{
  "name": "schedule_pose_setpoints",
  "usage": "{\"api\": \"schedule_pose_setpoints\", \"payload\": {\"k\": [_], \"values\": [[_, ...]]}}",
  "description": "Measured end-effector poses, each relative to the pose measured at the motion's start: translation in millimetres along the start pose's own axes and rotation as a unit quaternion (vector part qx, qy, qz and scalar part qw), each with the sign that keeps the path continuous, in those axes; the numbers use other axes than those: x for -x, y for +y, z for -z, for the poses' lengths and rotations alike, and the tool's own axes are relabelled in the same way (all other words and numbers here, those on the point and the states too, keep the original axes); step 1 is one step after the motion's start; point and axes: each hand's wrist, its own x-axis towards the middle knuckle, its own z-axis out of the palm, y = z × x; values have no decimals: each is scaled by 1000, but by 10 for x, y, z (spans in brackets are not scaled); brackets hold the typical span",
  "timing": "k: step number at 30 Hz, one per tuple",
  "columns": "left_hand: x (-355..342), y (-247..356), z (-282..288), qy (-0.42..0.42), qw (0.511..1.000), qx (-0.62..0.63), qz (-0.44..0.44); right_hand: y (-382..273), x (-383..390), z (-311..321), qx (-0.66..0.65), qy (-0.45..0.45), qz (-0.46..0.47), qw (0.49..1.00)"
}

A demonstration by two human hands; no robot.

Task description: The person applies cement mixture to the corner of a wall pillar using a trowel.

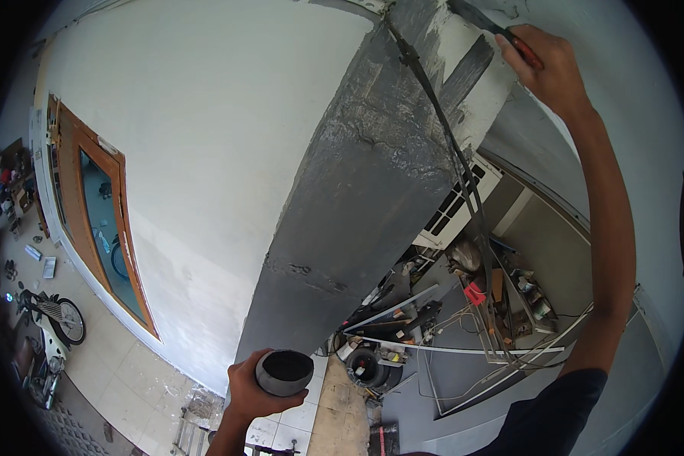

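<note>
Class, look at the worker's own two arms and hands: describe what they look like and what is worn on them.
Both the right hand and the left hand are bare, without gloves. The right arm wears a short, dark, nearly black sleeve ending above the elbow; no watch shows at either wrist. The left sleeve is out of view.

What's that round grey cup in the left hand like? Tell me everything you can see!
The round, grey, bowl-shaped cup has curved sides and a wide open mouth. Its outside looks dull; I can't tell what it's made of. Inside it's very dark, so I can't tell what it holds. It's low in the picture, mouth up, gripped by the person's bare left hand.
</note>
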Motion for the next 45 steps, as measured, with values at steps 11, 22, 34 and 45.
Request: {"api": "schedule_pose_setpoints", "payload": {"k": [11, 22, 34, 45], "values": [[191, -25, 68, 17, 999, -24, 17, -505, 456, -434, -453, -166, -385, 787], [244, -25, 119, 25, 999, -18, 38, -244, 201, -571, -356, -25, -301, 884], [178, -63, 92, 32, 999, -13, 23, -271, 348, -430, -378, -145, -314, 859], [84, -14, 35, 19, 1000, -1, 12, -429, 621, -215, -136, -31, -84, 987]]}}
